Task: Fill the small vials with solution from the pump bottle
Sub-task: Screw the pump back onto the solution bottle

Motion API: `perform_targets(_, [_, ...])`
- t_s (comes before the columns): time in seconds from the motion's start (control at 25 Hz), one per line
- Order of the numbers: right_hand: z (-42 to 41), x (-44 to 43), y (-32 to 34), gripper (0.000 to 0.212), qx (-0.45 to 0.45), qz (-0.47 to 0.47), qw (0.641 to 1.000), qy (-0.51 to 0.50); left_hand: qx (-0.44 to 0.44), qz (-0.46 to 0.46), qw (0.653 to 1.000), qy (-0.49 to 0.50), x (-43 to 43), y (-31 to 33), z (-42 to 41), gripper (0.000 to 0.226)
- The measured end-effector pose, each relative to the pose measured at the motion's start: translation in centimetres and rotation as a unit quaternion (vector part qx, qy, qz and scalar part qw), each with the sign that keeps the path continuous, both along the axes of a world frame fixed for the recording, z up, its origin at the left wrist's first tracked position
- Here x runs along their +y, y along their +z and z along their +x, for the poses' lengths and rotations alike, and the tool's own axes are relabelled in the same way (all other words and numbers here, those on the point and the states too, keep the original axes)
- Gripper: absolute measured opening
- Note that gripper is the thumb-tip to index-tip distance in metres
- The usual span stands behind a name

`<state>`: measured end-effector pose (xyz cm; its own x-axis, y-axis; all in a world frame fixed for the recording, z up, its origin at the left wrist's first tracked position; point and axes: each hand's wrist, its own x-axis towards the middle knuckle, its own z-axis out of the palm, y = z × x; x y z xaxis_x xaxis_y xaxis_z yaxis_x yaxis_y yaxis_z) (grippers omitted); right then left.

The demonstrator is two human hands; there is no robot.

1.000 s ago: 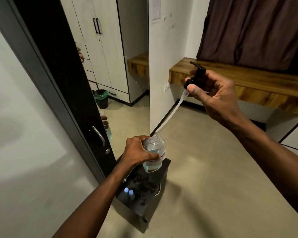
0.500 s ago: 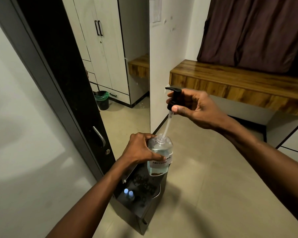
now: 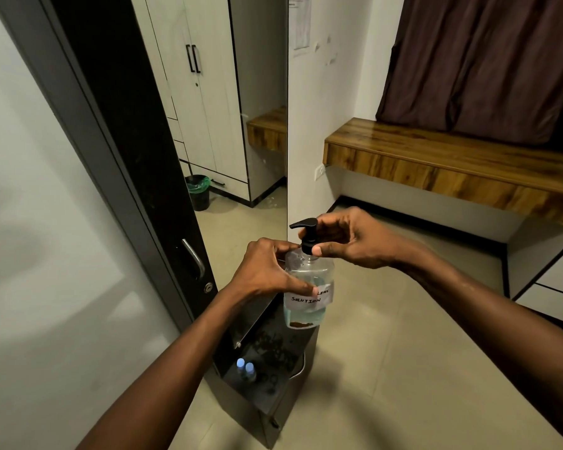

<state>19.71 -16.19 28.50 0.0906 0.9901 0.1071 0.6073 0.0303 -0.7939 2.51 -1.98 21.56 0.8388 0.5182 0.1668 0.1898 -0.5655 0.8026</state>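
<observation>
A clear pump bottle (image 3: 309, 287) with pale blue liquid and a handwritten "solution" label stands at the far end of a small dark cabinet top (image 3: 273, 381). My left hand (image 3: 267, 271) grips the bottle's body from the left. My right hand (image 3: 348, 238) pinches the collar of the black pump head (image 3: 307, 233), which sits on the bottle's neck. Two small vials (image 3: 245, 369) with light blue caps stand upright side by side at the near left of the cabinet top, apart from both hands.
A dark door with a metal handle (image 3: 194, 258) stands close on the left. A mirror beside it reflects a wardrobe and a bin (image 3: 198, 191). A wooden shelf (image 3: 452, 164) juts from the wall at the right under a dark curtain. Tiled floor surrounds the cabinet.
My right hand has lowered the pump head, sliding its tube down into the bottle until the head sits on the neck. My left hand has kept its grip on the bottle.
</observation>
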Motion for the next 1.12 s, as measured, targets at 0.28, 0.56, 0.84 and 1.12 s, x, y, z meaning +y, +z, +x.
perform_targets(0.28, [-2.5, 0.0, -0.8, 0.045, -0.143, 0.116, 0.971, -0.149, -0.006, 0.008, 1.0, -0.006, -0.5, 0.3, -0.4, 0.066])
perform_targets(0.56, [-1.8, 0.2, -0.3, 0.1, 0.125, 0.011, 0.99, -0.064, -0.017, 0.002, 1.0, 0.006, 0.4, 1.1, -0.8, 0.059])
perform_targets(0.84, [-2.7, 1.3, -0.5, 0.089, -0.105, 0.118, 0.975, -0.154, -0.01, 0.038, 0.999, 0.002, 0.6, 1.1, -0.5, 0.063])
perform_targets(1.12, [-2.7, 1.4, 0.5, 0.091, -0.021, 0.065, 0.994, -0.082, -0.012, 0.049, 0.999, 0.002, 1.2, 1.3, -0.5, 0.064])
